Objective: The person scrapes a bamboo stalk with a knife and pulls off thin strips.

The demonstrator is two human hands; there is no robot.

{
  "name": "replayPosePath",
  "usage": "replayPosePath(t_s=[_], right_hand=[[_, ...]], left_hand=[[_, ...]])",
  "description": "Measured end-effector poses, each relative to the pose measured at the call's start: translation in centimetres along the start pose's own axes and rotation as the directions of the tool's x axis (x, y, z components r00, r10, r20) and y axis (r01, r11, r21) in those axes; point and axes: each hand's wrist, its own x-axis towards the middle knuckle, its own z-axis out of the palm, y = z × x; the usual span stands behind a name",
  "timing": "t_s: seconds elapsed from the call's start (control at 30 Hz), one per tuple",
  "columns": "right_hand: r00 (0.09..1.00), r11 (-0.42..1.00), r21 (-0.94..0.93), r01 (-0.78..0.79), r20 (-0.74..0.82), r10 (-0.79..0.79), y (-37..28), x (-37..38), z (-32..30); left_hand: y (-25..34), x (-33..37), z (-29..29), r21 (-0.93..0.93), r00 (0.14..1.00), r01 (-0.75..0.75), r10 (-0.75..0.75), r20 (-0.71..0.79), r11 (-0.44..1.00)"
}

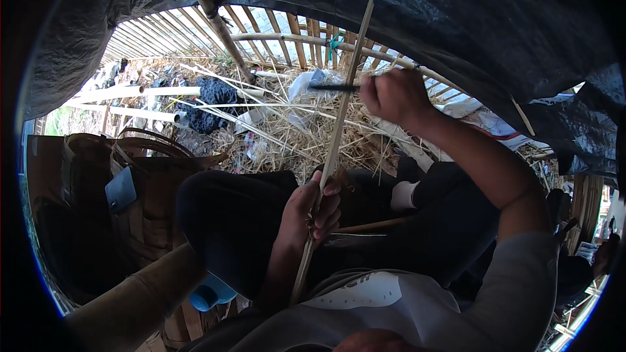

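Observation:
A long, narrow bamboo strip (341,114) slants up from my lap, its top end leaning a little to the right. Low on it, my left hand (309,207) is closed around the strip, just above my crossed legs. My right hand (398,96) grips a knife (332,87) farther up. The dark blade lies across the strip and points left; whether it cuts into the strip I cannot tell. Most of the knife's handle is hidden in my fist.
Shavings and thin strips (313,130) litter the ground ahead, with plastic bags (306,94) among them. Pale bamboo poles (140,114) lie at the left. A thick bamboo pole (140,293) is near my left side. Dark sheeting (456,32) hangs overhead before a slatted fence (280,39).

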Motion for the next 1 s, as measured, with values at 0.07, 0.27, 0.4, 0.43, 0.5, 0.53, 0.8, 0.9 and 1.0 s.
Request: replayPosePath(t_s=[0.07,0.27,0.4,0.43,0.5,0.53,0.8,0.9,1.0], right_hand=[[0.947,0.929,-0.184,-0.320,-0.089,0.308,6.3,2.7,-0.6],[0.910,0.905,-0.097,-0.414,-0.065,0.409,5.2,3.9,-4.1],[0.964,0.949,0.176,-0.261,-0.001,0.265,4.7,3.7,-6.3],[0.977,0.947,0.242,-0.213,0.020,0.214,5.4,3.7,-6.5],[0.946,0.663,0.677,-0.318,0.187,0.263,7.2,3.9,-6.1],[0.929,0.446,0.819,-0.361,0.274,0.250,8.2,3.8,-6.0],[0.981,0.228,0.954,-0.194,0.193,0.026,7.0,5.0,-8.6],[0.983,0.625,0.759,-0.183,0.159,0.095,6.7,5.2,-8.6],[0.999,0.712,0.702,-0.020,0.032,-0.003,7.2,5.6,-6.5]], left_hand=[[-0.2,0.4,0.3,0.120,1.000,0.011,-0.009,-0.011,0.993],[-0.6,0.7,0.8,0.239,0.999,-0.017,0.009,0.034,0.971],[-0.8,1.1,1.1,0.231,1.000,0.013,-0.018,0.018,0.973],[-1.1,1.3,1.2,0.204,1.000,0.014,-0.019,0.023,0.979],[-1.4,1.4,1.1,0.192,0.999,-0.003,-0.006,0.043,0.981],[-1.6,1.7,0.9,0.203,0.998,-0.013,-0.001,0.065,0.979],[-1.8,2.2,1.5,0.156,0.988,-0.090,0.069,0.135,0.984],[-2.2,2.6,3.2,-0.086,0.987,-0.109,0.097,-0.130,0.990],[-2.0,2.8,0.8,-0.168,0.973,-0.174,0.195,0.123,0.970]])
